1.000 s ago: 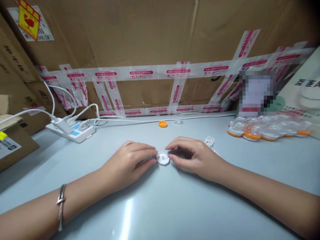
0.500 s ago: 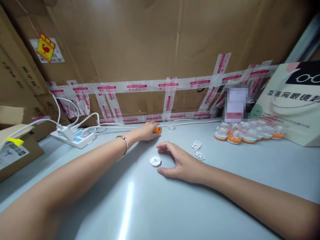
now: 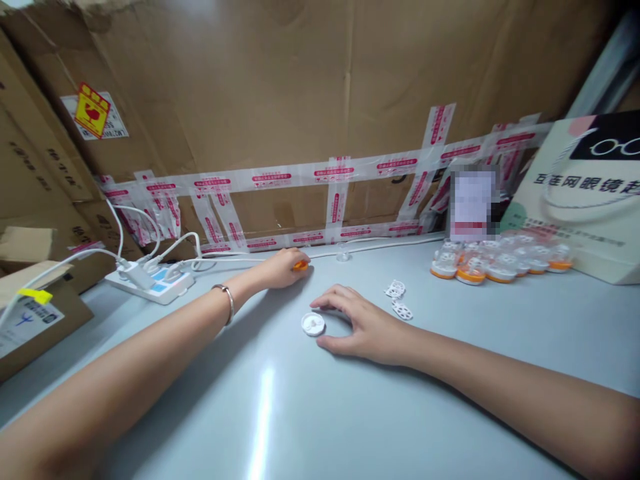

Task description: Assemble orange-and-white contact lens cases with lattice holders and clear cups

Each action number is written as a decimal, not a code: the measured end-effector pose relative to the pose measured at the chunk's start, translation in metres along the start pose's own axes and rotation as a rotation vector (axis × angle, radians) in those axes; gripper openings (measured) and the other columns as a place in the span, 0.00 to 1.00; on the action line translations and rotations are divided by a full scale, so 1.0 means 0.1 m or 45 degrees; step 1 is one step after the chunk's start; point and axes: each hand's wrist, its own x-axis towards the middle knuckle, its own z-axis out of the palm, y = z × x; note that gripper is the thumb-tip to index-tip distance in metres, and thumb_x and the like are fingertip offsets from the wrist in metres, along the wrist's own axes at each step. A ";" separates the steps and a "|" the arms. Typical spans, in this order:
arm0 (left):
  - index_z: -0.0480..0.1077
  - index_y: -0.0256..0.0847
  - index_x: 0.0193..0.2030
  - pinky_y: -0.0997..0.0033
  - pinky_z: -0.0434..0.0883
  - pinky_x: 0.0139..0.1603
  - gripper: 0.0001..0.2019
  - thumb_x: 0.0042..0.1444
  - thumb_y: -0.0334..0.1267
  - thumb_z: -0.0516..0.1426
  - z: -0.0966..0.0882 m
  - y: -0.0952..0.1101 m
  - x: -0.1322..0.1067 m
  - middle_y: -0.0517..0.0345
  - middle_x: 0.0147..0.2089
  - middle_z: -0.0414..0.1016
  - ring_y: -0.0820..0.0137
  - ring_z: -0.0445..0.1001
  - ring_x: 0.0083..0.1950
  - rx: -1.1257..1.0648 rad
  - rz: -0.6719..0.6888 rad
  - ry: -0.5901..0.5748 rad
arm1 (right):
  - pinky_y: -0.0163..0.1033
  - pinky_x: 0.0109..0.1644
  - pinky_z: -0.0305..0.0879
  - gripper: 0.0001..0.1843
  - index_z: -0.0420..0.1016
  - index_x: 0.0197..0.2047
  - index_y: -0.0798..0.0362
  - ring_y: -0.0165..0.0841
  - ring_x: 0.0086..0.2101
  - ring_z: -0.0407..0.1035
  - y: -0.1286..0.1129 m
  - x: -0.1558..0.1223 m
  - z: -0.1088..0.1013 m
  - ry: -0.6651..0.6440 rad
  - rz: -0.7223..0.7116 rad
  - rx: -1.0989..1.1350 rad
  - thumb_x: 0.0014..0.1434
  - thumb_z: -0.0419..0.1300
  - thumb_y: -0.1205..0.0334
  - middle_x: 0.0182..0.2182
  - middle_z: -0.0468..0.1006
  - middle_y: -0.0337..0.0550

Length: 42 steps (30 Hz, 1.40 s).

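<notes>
Your left hand [image 3: 280,269] is pinching the orange cap [image 3: 301,265] in a narrow grip; your right hand [image 3: 367,325] is resting wide beside the white disc [image 3: 313,324].

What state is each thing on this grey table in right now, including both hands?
Left hand: stretched forward, fingers closed on small orange cap.
Right hand: resting on table, open, curved beside round white plastic disc, which lies flat.
Two white lattice pieces: lying loose, untouched.
Small clear cup: upright, alone.
Orange-based clear containers: clustered together.
White power strip: plugs inserted.
</notes>
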 end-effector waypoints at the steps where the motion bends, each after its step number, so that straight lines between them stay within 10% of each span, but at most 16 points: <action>1: 0.69 0.33 0.48 0.69 0.67 0.48 0.14 0.56 0.34 0.52 -0.03 0.01 -0.03 0.45 0.48 0.73 0.65 0.72 0.47 -0.007 0.008 -0.018 | 0.45 0.54 0.59 0.21 0.66 0.48 0.52 0.36 0.49 0.61 0.00 0.00 0.00 0.002 -0.002 0.003 0.50 0.61 0.61 0.45 0.66 0.45; 13: 0.69 0.35 0.50 0.66 0.68 0.48 0.17 0.56 0.39 0.53 -0.08 0.06 -0.15 0.45 0.48 0.73 0.62 0.73 0.46 -0.131 -0.032 -0.111 | 0.45 0.55 0.59 0.20 0.69 0.47 0.52 0.36 0.49 0.62 -0.03 -0.01 -0.01 -0.014 0.036 0.019 0.50 0.61 0.61 0.45 0.66 0.45; 23: 0.65 0.39 0.51 0.67 0.71 0.46 0.14 0.58 0.37 0.54 -0.21 0.21 -0.88 0.50 0.47 0.74 0.70 0.74 0.43 -1.187 -0.098 -0.230 | 0.43 0.52 0.61 0.11 0.73 0.41 0.50 0.34 0.45 0.64 -0.04 0.01 0.00 0.032 0.025 0.020 0.53 0.60 0.59 0.41 0.68 0.43; 42: 0.66 0.36 0.47 0.70 0.70 0.48 0.13 0.54 0.32 0.56 -0.03 0.32 -0.92 0.52 0.46 0.74 0.70 0.74 0.46 -1.270 -0.051 -0.171 | 0.41 0.51 0.60 0.11 0.73 0.38 0.52 0.33 0.44 0.65 -0.04 0.02 0.04 0.079 0.031 0.009 0.50 0.61 0.59 0.39 0.69 0.41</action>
